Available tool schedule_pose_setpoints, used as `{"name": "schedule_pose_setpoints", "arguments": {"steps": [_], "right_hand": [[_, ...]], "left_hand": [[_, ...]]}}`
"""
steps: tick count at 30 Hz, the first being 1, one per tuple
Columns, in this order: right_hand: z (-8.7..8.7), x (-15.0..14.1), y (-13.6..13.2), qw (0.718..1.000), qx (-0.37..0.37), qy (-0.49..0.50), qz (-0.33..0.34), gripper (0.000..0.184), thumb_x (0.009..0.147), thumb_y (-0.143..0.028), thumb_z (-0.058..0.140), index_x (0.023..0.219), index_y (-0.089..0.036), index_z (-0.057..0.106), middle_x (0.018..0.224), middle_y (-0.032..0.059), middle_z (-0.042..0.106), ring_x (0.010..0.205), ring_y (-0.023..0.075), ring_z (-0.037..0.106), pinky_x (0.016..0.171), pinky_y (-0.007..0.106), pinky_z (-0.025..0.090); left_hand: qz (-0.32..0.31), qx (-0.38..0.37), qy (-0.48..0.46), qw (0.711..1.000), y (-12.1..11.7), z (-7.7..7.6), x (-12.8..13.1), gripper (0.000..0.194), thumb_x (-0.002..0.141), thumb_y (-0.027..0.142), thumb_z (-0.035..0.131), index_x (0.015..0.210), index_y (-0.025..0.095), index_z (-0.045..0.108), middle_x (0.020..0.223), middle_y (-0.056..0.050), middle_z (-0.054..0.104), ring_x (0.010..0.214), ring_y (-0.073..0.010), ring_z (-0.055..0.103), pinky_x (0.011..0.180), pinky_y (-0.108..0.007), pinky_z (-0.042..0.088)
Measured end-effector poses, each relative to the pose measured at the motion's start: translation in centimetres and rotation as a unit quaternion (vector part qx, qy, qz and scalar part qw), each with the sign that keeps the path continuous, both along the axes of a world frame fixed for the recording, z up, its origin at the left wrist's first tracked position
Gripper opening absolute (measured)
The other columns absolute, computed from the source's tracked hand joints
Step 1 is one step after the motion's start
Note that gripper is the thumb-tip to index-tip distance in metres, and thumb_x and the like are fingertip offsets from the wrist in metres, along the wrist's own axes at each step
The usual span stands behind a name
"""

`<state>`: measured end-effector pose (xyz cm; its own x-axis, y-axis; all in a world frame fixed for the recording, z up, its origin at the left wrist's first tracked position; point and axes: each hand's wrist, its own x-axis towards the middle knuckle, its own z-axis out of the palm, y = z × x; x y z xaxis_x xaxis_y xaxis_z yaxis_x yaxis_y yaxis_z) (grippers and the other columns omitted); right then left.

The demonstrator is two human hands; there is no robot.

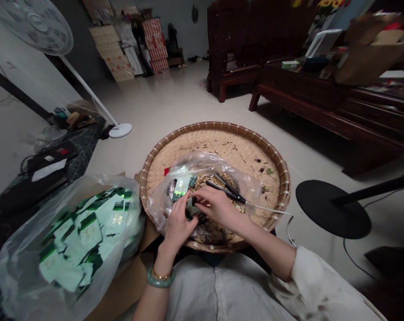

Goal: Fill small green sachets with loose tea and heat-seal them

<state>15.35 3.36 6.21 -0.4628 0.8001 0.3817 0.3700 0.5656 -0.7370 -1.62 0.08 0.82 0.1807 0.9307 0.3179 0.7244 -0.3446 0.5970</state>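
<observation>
A round woven bamboo tray [278, 178] rests on my lap, with a clear plastic bag [175, 171] of loose dried bits lying open in it. My left hand [178, 225], with a jade bangle on the wrist, pinches a small green and white packet [181, 187] over the bag. My right hand [217, 206] is closed on black scissors [226, 187], whose blades point up and right. The two hands touch at the packet.
A big clear bag [68, 240] of several green and white packets sits in a cardboard box at my left. A white standing fan [38, 24] is at the far left, a black round lamp base [332, 207] at the right, dark wooden furniture [322, 102] behind.
</observation>
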Motion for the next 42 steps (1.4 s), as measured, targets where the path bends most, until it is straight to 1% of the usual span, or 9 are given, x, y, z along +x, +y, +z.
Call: {"name": "schedule_pose_setpoints", "arguments": {"steps": [3, 9, 12, 23, 28, 33, 37, 40, 42], "right_hand": [[-0.1, 0.2, 0.3, 1.0, 0.01, 0.024, -0.004, 0.028, 0.084, -0.004, 0.054, 0.105, -0.02, 0.064, 0.096, 0.0058, 0.064, 0.087, 0.0157, 0.059, 0.077, 0.027, 0.049], [-0.5, 0.0, 1.2, 0.989, 0.075, -0.126, 0.005, 0.02, 0.083, -0.015, 0.062, 0.1, -0.022, 0.07, 0.093, 0.0069, 0.064, 0.089, 0.0202, 0.055, 0.074, 0.031, 0.046], [-0.7, -0.1, 1.4, 0.988, 0.092, -0.127, 0.003, 0.014, 0.086, -0.018, 0.059, 0.092, -0.02, 0.072, 0.086, 0.007, 0.065, 0.084, 0.0196, 0.054, 0.071, 0.03, 0.045], [-0.9, 0.9, 0.3, 0.997, 0.065, -0.042, -0.013, 0.021, 0.089, -0.029, 0.057, 0.104, -0.02, 0.068, 0.098, 0.0078, 0.064, 0.092, 0.0194, 0.054, 0.082, 0.034, 0.047], [-0.9, 1.0, -1.3, 0.988, 0.092, -0.127, -0.01, 0.026, 0.084, -0.04, 0.062, 0.097, -0.018, 0.068, 0.101, 0.0109, 0.061, 0.095, 0.0227, 0.052, 0.079, 0.036, 0.048], [-1.2, 0.7, -1.9, 0.976, 0.074, -0.201, -0.028, 0.019, 0.09, -0.03, 0.054, 0.092, -0.017, 0.068, 0.095, 0.0097, 0.06, 0.091, 0.0213, 0.051, 0.077, 0.034, 0.046], [-1.0, 1.0, -1.9, 0.977, 0.035, -0.208, -0.027, 0.021, 0.089, -0.034, 0.055, 0.091, -0.017, 0.067, 0.094, 0.0083, 0.06, 0.09, 0.0207, 0.053, 0.077, 0.033, 0.046], [-0.8, 1.3, -2.1, 0.984, 0.023, -0.171, -0.04, 0.025, 0.09, -0.037, 0.054, 0.1, -0.017, 0.065, 0.095, 0.0082, 0.062, 0.089, 0.02, 0.055, 0.078, 0.032, 0.046], [-0.8, 1.4, -2.1, 0.988, 0.026, -0.149, -0.04, 0.023, 0.092, -0.034, 0.052, 0.097, -0.017, 0.066, 0.092, 0.0073, 0.063, 0.086, 0.0185, 0.055, 0.076, 0.03, 0.045]], "left_hand": [[0.002, -0.001, 0.001, 1.0, -0.1, -0.1, 0.0, 0.068, 0.076, 0.014, 0.056, 0.139, 0.02, 0.032, 0.13, -0.012, 0.053, 0.12, -0.0254, 0.05, 0.102, -0.044, 0.042], [-0.004, -0.007, -0.003, 1.0, -0.1, 0.2, 0.3, 0.069, 0.074, 0.013, 0.056, 0.139, 0.022, 0.033, 0.13, -0.011, 0.053, 0.121, -0.0262, 0.05, 0.102, -0.045, 0.042], [-0.001, -0.012, 0.0, 1.0, -0.1, 0.3, 0.2, 0.068, 0.075, 0.014, 0.057, 0.138, 0.02, 0.034, 0.129, -0.012, 0.054, 0.12, -0.0257, 0.051, 0.101, -0.044, 0.042], [0.003, 0.018, -0.002, 1.0, 0.0, -0.4, 0.0, 0.068, 0.077, 0.017, 0.057, 0.14, 0.02, 0.032, 0.13, -0.013, 0.053, 0.12, -0.0262, 0.05, 0.1, -0.045, 0.042], [-0.001, 0.031, -0.004, 1.0, -0.2, -0.2, 0.2, 0.069, 0.075, 0.015, 0.059, 0.139, 0.019, 0.032, 0.128, -0.014, 0.054, 0.114, -0.0268, 0.053, 0.097, -0.044, 0.044], [-0.015, 0.035, -0.01, 0.999, -0.5, 0.1, 0.9, 0.067, 0.075, 0.011, 0.057, 0.137, 0.02, 0.034, 0.126, -0.013, 0.054, 0.116, -0.0262, 0.05, 0.098, -0.045, 0.042], [-0.021, 0.029, -0.013, 0.999, -0.6, 0.3, 1.1, 0.065, 0.077, 0.014, 0.057, 0.137, 0.021, 0.035, 0.126, -0.013, 0.054, 0.115, -0.0264, 0.05, 0.097, -0.045, 0.043], [-0.018, 0.03, -0.011, 0.999, -0.6, 0.2, 1.1, 0.063, 0.078, 0.016, 0.057, 0.137, 0.02, 0.035, 0.125, -0.013, 0.056, 0.114, -0.0265, 0.052, 0.096, -0.046, 0.044], [-0.016, 0.031, -0.008, 0.999, -0.6, 0.2, 1.2, 0.063, 0.079, 0.017, 0.057, 0.137, 0.02, 0.035, 0.124, -0.013, 0.056, 0.113, -0.0264, 0.052, 0.095, -0.045, 0.044]]}}
